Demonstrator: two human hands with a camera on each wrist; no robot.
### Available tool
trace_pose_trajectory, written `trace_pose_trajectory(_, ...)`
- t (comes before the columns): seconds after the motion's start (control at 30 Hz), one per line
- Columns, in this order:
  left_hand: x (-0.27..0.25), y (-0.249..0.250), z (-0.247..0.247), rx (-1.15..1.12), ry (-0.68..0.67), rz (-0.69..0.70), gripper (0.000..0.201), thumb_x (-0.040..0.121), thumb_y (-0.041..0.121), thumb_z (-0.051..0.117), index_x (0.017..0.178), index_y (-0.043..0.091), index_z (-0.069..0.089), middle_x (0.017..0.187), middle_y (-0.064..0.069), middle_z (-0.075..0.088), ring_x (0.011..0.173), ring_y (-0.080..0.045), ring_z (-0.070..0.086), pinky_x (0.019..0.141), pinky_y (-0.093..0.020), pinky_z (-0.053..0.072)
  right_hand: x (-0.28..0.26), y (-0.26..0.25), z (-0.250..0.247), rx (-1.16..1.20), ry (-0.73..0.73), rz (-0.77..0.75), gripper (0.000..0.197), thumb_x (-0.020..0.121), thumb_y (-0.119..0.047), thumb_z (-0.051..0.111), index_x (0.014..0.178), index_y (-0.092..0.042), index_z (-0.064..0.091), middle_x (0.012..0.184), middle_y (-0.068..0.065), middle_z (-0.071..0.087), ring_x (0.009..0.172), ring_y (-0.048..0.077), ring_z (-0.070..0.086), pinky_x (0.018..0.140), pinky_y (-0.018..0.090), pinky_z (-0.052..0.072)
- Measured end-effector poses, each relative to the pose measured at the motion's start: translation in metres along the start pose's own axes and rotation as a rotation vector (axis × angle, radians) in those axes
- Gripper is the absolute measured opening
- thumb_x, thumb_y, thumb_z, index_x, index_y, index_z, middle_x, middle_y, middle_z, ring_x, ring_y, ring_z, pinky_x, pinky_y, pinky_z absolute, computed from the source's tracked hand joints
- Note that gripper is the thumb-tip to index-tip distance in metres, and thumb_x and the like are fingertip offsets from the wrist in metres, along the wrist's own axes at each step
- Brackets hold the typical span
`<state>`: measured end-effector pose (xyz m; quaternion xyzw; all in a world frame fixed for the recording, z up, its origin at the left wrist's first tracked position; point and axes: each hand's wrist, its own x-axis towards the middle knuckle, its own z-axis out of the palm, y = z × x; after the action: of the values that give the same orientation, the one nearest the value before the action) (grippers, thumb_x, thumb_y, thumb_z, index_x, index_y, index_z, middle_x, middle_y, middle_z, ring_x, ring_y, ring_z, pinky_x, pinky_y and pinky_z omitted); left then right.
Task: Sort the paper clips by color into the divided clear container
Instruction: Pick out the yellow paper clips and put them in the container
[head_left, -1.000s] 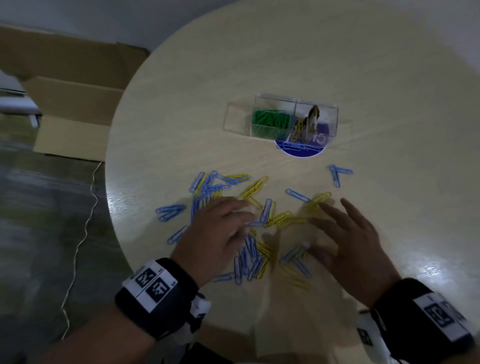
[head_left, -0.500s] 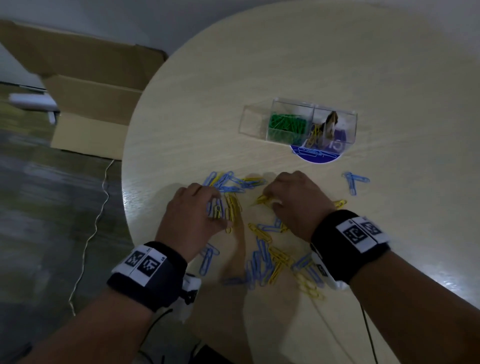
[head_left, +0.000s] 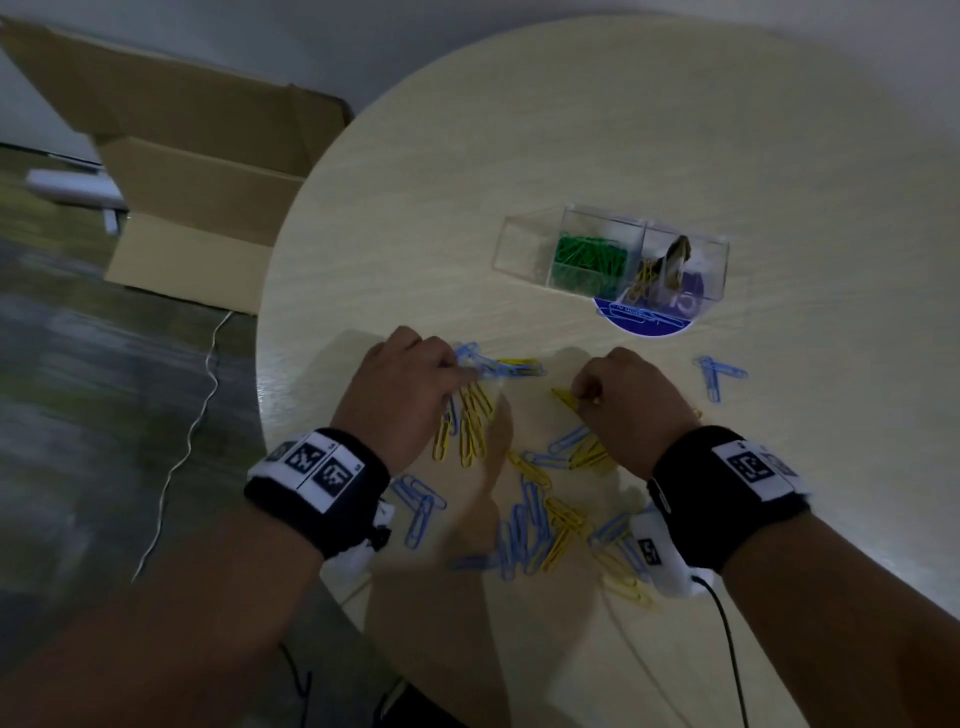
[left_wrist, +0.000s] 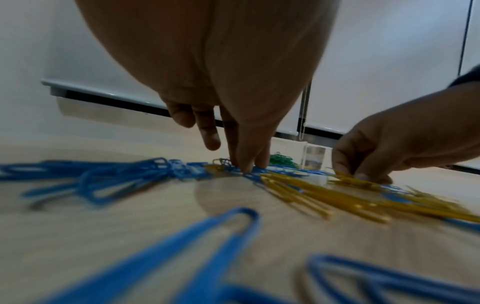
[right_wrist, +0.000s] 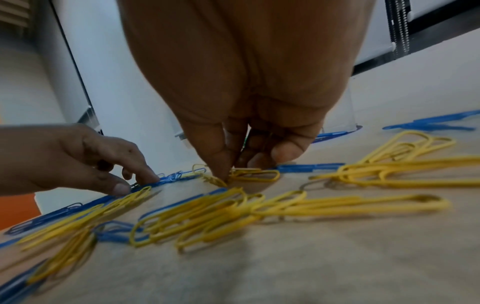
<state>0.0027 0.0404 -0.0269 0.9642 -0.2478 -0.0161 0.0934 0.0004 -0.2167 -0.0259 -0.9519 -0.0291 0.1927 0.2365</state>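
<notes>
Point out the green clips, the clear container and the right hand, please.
green clips (head_left: 589, 260), head view, middle of the pile.
clear container (head_left: 511, 249), head view, wall of the left end compartment.
right hand (head_left: 626, 400), head view, back of the hand.

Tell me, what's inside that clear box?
The clear box has an empty-looking left section, green clips in the middle and some yellow clips on the right. Glare hides the rest.
</notes>
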Motion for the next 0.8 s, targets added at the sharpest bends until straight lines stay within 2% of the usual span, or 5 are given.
trace_pose_trajectory(0.07,0.004,-0.008,-0.005,0.011,0.018,-0.045,0.037,0.081,0.014,0.058,0.113,0.029,0.070,0.094,0.001,0.064,0.090,-0.033,0.052,0.072,-0.041,0.046,-0.001,0.001,0.001,0.027,0.016,0.024,0.010,0.082,-0.012,0.060,0.089,-0.019,0.062,0.094,0.005,0.050,0.088,0.028,0.055,0.080,0.037,0.047)
trace_pose_trajectory(0.27,-0.028,-0.001,-0.007,-0.149,-0.029,-0.104,0.013,0.082,0.037,0.060,0.088,0.027,0.066,0.084,0.005,0.059,0.083,-0.024,0.051,0.074,-0.038,0.044,-0.001,0.003,0.002,0.051,0.039,0.065,0.016,0.085,-0.013,0.053,0.098,-0.019,0.061,0.102,0.010,0.058,0.093,0.030,0.055,0.079,0.036,0.045)
trace_pose_trajectory(0.5,-0.037,-0.023,-0.002,-0.119,-0.019,-0.225,0.019,0.085,0.038,0.056,0.091,0.026,0.069,0.084,0.003,0.065,0.082,-0.026,0.055,0.076,-0.041,0.047,-0.001,0.003,-0.004,0.050,0.021,0.070,0.016,0.084,-0.012,0.056,0.098,-0.018,0.063,0.098,0.007,0.048,0.086,0.029,0.055,0.077,0.034,0.044)
trace_pose_trajectory(0.63,-0.043,-0.013,-0.004,-0.112,-0.015,-0.354,0.027,0.081,0.052,0.058,0.075,0.026,0.062,0.070,0.004,0.059,0.074,-0.024,0.053,0.071,-0.038,0.046,-0.001,0.004,-0.003,0.060,0.029,0.059,0.017,0.085,-0.010,0.056,0.099,-0.017,0.062,0.102,0.007,0.056,0.082,0.021,0.049,0.073,0.027,0.035)
trace_pose_trajectory(0.8,-0.049,-0.001,0.001,-0.136,-0.094,-0.336,0.013,0.079,0.036,0.057,0.078,0.024,0.063,0.074,0.002,0.059,0.075,-0.025,0.053,0.072,-0.043,0.049,0.000,0.004,-0.003,0.054,0.021,0.063,0.017,0.085,-0.011,0.057,0.100,-0.017,0.062,0.104,0.009,0.061,0.094,0.026,0.055,0.073,0.025,0.032)
